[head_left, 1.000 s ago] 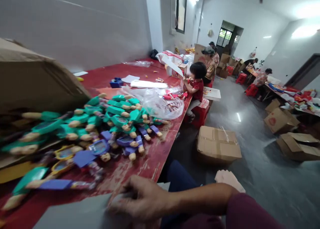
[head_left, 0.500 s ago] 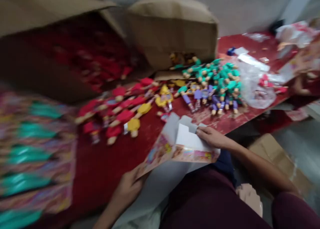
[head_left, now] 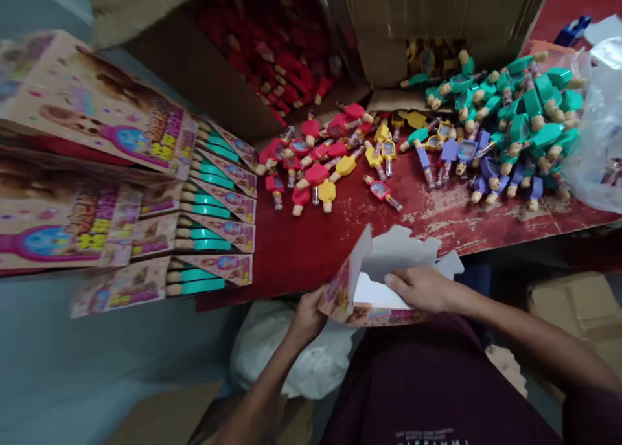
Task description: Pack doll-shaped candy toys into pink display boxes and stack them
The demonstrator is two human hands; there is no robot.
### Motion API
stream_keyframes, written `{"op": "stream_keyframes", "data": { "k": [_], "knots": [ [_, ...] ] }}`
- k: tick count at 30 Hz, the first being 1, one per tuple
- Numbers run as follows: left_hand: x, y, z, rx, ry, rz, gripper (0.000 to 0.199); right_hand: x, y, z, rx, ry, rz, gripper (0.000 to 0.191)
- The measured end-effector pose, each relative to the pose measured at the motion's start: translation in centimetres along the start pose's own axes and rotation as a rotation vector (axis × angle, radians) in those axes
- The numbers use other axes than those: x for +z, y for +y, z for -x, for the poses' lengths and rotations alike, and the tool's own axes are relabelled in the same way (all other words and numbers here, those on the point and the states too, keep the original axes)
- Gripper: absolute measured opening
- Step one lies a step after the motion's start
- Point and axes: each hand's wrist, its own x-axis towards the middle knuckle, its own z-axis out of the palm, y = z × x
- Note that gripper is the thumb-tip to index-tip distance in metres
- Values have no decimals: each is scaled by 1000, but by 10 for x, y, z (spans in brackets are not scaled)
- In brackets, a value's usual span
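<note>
A printed carton (head_left: 383, 312) with a white inside is held above the table's front edge, its flaps raised. My left hand (head_left: 310, 315) grips its printed left side. At the other side my right hand (head_left: 422, 288) has its fingers closed on the white inner wall, thumb on top. Beyond the carton a single red toy (head_left: 380, 189) lies on the red table (head_left: 301, 251). Behind it are piles of red toys (head_left: 315, 173), yellow toys (head_left: 346, 166), purple toys (head_left: 449, 150) and green toys (head_left: 519, 121).
Filled printed boxes of green toys (head_left: 208, 208) stack at the left. Two brown cartons stand behind, one holding red toys (head_left: 286, 63). A clear plastic bag (head_left: 602, 134) lies at the right. Below are a white sack (head_left: 311, 361) and a brown box (head_left: 578, 309).
The view has swung left and sharpened, showing more of the stacked boxes. Both hands still hold the carton, whose left side now stands more upright.
</note>
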Motion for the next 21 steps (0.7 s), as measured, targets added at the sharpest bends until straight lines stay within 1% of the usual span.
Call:
{"op": "stream_keyframes", "data": {
  "k": [2,3,5,6,8,10,11,12,14,15,16,18,21],
  "knots": [
    [-8,-5,2,-14,-75,62,34,18,7,-3,-2,-111,-69,65],
    [-15,-7,3,-20,-115,66,32,27,11,-5,-15,-156,-104,65],
    [-36,-4,10,-33,-167,46,41,44,14,-9,-43,-209,-175,64],
    [-49,1,15,-38,-180,46,46,50,14,-12,-55,-223,-211,63],
    [-72,20,28,-48,-178,97,49,56,12,-19,-58,-246,-278,63],
    [-85,50,40,-64,-125,181,53,58,8,-26,-54,-259,-306,61],
    [-86,66,44,-78,-87,215,55,58,6,-29,-52,-267,-298,59],
    [-82,83,47,-97,-55,236,57,59,5,-31,-51,-275,-275,57],
    [-67,109,47,-137,-53,237,60,61,3,-35,-45,-284,-215,52],
    [-58,118,45,-151,-62,216,62,63,2,-36,-40,-282,-191,50],
    [-49,124,42,-157,-57,186,64,65,2,-36,-32,-271,-176,48],
    [-36,126,37,-157,-21,125,67,69,3,-37,-9,-214,-158,44],
    [-32,119,36,-154,28,85,71,76,0,-36,5,-130,-120,35]
  ]
}}
